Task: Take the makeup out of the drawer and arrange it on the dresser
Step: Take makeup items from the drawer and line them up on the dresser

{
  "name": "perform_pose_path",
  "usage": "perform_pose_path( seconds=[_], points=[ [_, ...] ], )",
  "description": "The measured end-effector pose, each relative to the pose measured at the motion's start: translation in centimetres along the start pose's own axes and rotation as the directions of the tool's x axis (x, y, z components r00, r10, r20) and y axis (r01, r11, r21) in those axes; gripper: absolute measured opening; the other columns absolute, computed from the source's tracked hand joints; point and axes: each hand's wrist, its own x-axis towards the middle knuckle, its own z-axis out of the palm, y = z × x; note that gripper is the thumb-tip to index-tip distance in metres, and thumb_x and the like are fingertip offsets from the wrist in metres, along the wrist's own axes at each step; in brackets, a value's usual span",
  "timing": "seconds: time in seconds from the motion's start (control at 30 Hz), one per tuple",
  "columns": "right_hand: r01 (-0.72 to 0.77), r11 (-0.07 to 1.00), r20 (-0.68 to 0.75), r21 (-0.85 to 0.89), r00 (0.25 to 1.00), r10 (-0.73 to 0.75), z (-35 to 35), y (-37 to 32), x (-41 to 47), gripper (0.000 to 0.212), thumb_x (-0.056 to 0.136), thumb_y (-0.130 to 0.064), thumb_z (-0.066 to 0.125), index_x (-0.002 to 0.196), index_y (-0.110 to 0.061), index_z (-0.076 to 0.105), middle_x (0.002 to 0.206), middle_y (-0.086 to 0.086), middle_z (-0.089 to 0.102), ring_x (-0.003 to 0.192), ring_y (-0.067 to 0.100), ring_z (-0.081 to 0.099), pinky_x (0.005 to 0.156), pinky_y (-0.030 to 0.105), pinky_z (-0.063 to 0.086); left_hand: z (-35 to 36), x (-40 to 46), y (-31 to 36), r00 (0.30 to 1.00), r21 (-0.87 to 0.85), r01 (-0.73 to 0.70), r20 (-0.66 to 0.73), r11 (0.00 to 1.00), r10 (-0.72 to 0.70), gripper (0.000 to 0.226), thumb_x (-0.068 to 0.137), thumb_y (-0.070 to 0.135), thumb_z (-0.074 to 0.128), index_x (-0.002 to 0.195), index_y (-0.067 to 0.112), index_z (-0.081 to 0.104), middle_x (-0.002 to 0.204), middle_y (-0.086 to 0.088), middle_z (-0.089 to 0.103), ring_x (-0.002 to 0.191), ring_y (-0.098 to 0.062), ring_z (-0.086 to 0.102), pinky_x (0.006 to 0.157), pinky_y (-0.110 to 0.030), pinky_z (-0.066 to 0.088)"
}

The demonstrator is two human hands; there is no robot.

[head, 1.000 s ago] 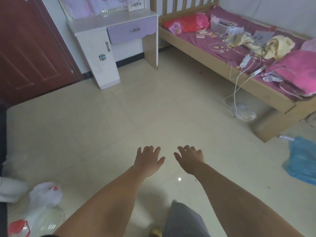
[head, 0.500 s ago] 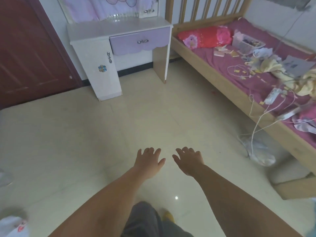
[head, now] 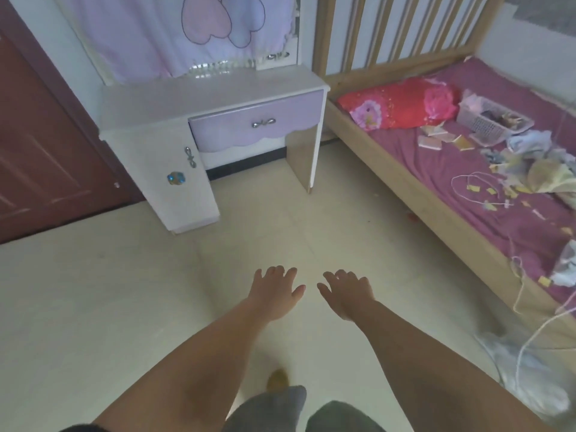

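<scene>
A white dresser (head: 187, 98) stands against the far wall, its top bare. Its purple drawer (head: 255, 124) with a silver handle is closed, so no makeup shows. A white cabinet door (head: 174, 169) with a silver handle sits below at the left. My left hand (head: 274, 291) and my right hand (head: 346, 291) stretch forward side by side over the tiled floor, palms down, fingers spread and holding nothing. Both hands are well short of the dresser.
A wooden bed (head: 405, 182) with a purple sheet runs along the right, strewn with a red pillow (head: 399, 104), a basket (head: 492, 120), clothes and cables. A dark red door (head: 40, 151) is at the left. A cloth-covered mirror (head: 187, 32) rises behind the dresser. Pale floor tiles lie between.
The view has moved closer to the dresser and bed, which now look larger. Both hands keep the same outstretched pose. The bags on the floor at the left have left the view.
</scene>
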Motion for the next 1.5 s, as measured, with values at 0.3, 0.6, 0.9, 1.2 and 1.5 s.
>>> perform_pose_path(
  seconds=[0.3, 0.6, 0.9, 1.2, 1.5],
  points=[
    [0.003, 1.0, -0.011, 0.028, 1.0, -0.003, -10.5, 6.1, 19.8, 0.049, 0.099, -0.049, 0.016, 0.14, -0.026, 0.031, 0.138, 0.003, 0.042, 0.123, 0.023, 0.043, 0.097, 0.039, 0.033, -8.1, 21.4, -3.1, 0.998, 0.016, 0.051, 0.031, 0.999, -0.051, 0.052, 0.097, 0.051, 0.028, 0.139, 0.021, 0.034, 0.134, -0.008, 0.047, 0.125, -0.026, 0.042, 0.105, -0.044, 0.027],
    [0.108, 0.992, -0.011, -0.062, 0.994, -0.109, -22.1, 13.0, 41.0, 0.05, 0.098, -0.051, 0.017, 0.138, -0.026, 0.035, 0.131, 0.005, 0.048, 0.118, 0.024, 0.047, 0.094, 0.041, 0.036, -16.5, 41.1, -5.2, 0.975, -0.202, 0.224, 0.034, 0.954, -0.221, 0.051, 0.099, 0.046, 0.027, 0.141, 0.018, 0.035, 0.139, -0.011, 0.044, 0.125, -0.03, 0.041, 0.102, -0.041, 0.034],
    [0.246, 0.969, 0.033, 0.006, 0.969, -0.246, -29.1, 7.9, 58.8, 0.045, 0.1, -0.043, 0.022, 0.134, -0.02, 0.04, 0.125, 0.008, 0.051, 0.114, 0.027, 0.051, 0.091, 0.04, 0.04, -19.7, 54.4, -16.4, 0.875, -0.464, 0.473, 0.15, 0.749, -0.46, 0.033, 0.099, 0.03, 0.037, 0.118, 0.008, 0.052, 0.114, -0.01, 0.057, 0.103, -0.028, 0.054, 0.088, -0.039, 0.044],
    [0.055, 0.892, 0.238, 0.448, 0.955, -0.178, -30.8, -0.5, 74.4, 0.035, 0.102, -0.027, 0.03, 0.118, -0.005, 0.053, 0.113, 0.019, 0.058, 0.105, 0.035, 0.055, 0.085, 0.036, 0.041, -19.6, 67.0, -25.7, 0.655, -0.786, 0.61, 0.429, 0.1, -0.621, 0.032, 0.097, 0.023, 0.041, 0.116, 0.001, 0.054, 0.112, -0.022, 0.062, 0.095, -0.033, 0.062, 0.08, -0.036, 0.049],
    [-0.334, 0.458, 0.384, 0.824, 0.923, -0.018, -27.7, -3.4, 78.4, 0.032, 0.1, -0.025, 0.033, 0.094, -0.005, 0.058, 0.076, 0.005, 0.066, 0.061, 0.018, 0.061, 0.056, 0.022, 0.042, -17.4, 69.7, -26.0, 0.63, -0.782, 0.347, 0.604, -0.519, -0.489, 0.011, 0.096, 0.021, 0.049, 0.098, 0.012, 0.055, 0.099, -0.007, 0.062, 0.096, -0.022, 0.058, 0.091, -0.041, 0.046]
  ],
)
